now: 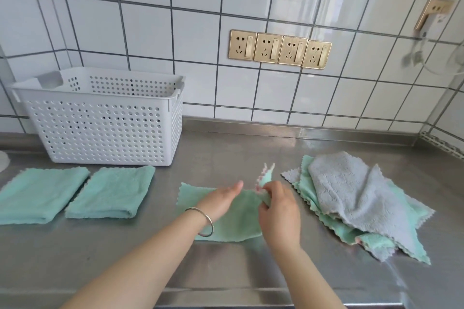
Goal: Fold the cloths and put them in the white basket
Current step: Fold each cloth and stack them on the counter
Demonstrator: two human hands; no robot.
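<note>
A green cloth [241, 223] lies spread on the steel counter in front of me. My left hand [221, 199] rests flat on it with straight fingers. My right hand [278, 206] pinches the cloth's right corner and lifts it, showing a pink edge. Two folded green cloths [40, 194] [113, 192] lie side by side at the left. Behind them stands the white perforated basket [105, 128]; its inside is hidden from here. A loose pile of grey and green cloths [356, 198] lies at the right.
The steel counter [226, 268] runs to a tiled wall at the back and right. A row of gold wall sockets [278, 49] sits above the counter. Another socket with a plugged-in cable [431, 17] is at the upper right.
</note>
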